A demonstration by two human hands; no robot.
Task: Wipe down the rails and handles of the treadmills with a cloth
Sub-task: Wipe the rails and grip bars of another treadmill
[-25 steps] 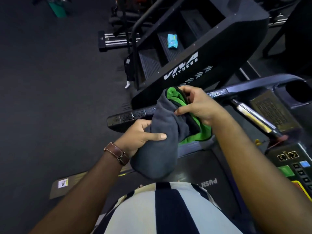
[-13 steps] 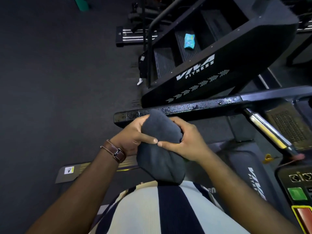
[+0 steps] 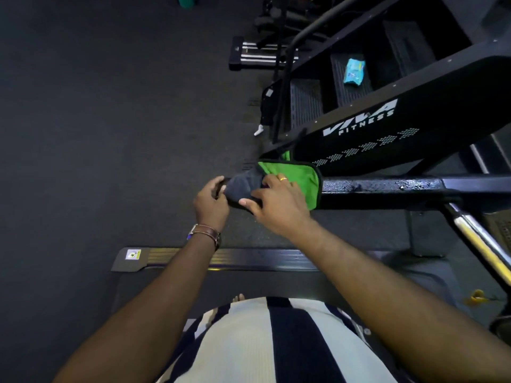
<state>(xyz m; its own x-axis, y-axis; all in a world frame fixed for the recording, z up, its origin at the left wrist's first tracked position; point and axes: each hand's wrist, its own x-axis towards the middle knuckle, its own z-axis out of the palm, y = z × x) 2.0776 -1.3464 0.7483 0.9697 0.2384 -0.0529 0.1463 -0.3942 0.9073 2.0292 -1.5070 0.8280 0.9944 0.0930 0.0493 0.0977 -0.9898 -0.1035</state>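
A grey and green cloth (image 3: 298,176) is draped over the near end of the black treadmill side rail (image 3: 387,186), whose top glistens wet. My right hand (image 3: 276,201) lies on the cloth, fingers curled over it and the rail, thumb under the grey fold. My left hand (image 3: 211,200) grips the rail's end, its fingertips at the cloth's grey edge. A chrome handle bar (image 3: 481,239) runs down from the rail at the right.
A black stair climber marked VIVA FITNESS (image 3: 359,120) stands just beyond the rail, with a blue packet (image 3: 354,71) on one step. The treadmill deck edge (image 3: 221,258) runs below my arms. Dark gym floor (image 3: 110,120) spreads to the left.
Both hands held the cloth bunched in front of my chest. They have since moved forward and spread it over the rail's end, showing the green side.
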